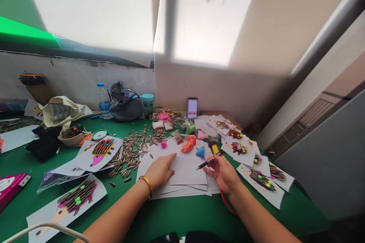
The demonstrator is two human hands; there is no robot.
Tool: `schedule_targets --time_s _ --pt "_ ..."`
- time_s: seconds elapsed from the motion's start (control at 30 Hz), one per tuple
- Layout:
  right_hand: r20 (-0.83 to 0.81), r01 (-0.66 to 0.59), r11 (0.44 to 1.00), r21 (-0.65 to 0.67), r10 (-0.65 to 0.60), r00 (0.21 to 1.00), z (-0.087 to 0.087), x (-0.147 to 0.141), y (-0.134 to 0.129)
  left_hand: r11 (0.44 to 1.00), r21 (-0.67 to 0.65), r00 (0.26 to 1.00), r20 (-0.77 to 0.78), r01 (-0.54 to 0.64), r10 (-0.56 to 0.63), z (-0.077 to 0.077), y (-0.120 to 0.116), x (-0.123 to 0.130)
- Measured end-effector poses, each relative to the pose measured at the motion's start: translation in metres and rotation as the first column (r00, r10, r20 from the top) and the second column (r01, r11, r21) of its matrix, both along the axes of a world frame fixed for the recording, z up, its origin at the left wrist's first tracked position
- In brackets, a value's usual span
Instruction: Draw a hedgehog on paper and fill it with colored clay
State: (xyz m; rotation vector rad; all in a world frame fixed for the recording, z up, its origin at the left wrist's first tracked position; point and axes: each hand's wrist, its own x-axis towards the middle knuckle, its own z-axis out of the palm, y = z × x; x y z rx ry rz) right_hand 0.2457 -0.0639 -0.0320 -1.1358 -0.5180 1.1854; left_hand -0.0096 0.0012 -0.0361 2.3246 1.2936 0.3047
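Observation:
My left hand (pixel 159 171) lies flat on a stack of white paper (pixel 185 189), holding nothing, with a gold bangle (pixel 147 186) on its wrist. My right hand (pixel 224 174) grips a black pen (pixel 209 160) just beside the stack's right edge. Beyond the paper are lumps of modelling clay: orange (pixel 187 146), blue (pixel 200 152) and a pink ball (pixel 163 144). Striped sunflower seeds (pixel 128 152) lie scattered left of my left hand. Several paper hedgehog pictures with seed spines and coloured clay dots (pixel 262 180) lie around both sides.
The work surface is a green table (pixel 173 218) against a white wall (pixel 76 79). Along the back stand a water bottle (pixel 103 100), a dark bag (pixel 124 102), a teal cup (pixel 147 103) and an upright phone (pixel 192 108). A cloth bag (pixel 61 112) sits at the left.

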Motion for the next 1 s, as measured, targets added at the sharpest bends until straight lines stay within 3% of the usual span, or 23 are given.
schedule_targets --time_s 0.2,0.4,0.53,0.7,0.83,1.0 --pt "0.039 0.141 0.988 0.063 -0.144 0.989 -0.006 0.010 0.021 0.999 0.013 0.999 0.038 0.031 -0.032 -0.004 0.001 -0.003" --pt "-0.022 -0.025 1.000 -0.016 0.024 0.999 0.000 -0.001 0.033 0.996 -0.016 0.996 0.012 0.089 -0.089 0.000 0.005 -0.002" --pt "0.010 0.032 0.999 -0.029 -0.032 0.999 0.007 -0.001 0.046 0.994 -0.049 0.995 -0.004 0.102 -0.102 0.006 0.007 -0.001" --pt "0.080 0.030 0.997 -0.076 -0.024 0.997 0.009 0.006 0.026 0.995 -0.073 0.997 0.048 0.070 -0.067 0.010 0.005 -0.001" --pt "0.076 -0.050 0.993 -0.108 0.059 0.995 0.003 0.003 0.002 0.995 -0.055 0.995 0.058 0.081 -0.078 0.008 0.004 -0.001" --pt "0.099 -0.116 0.990 -0.084 0.124 0.987 0.002 -0.014 0.010 0.999 -0.032 0.994 0.101 0.044 -0.041 0.004 0.002 -0.008"
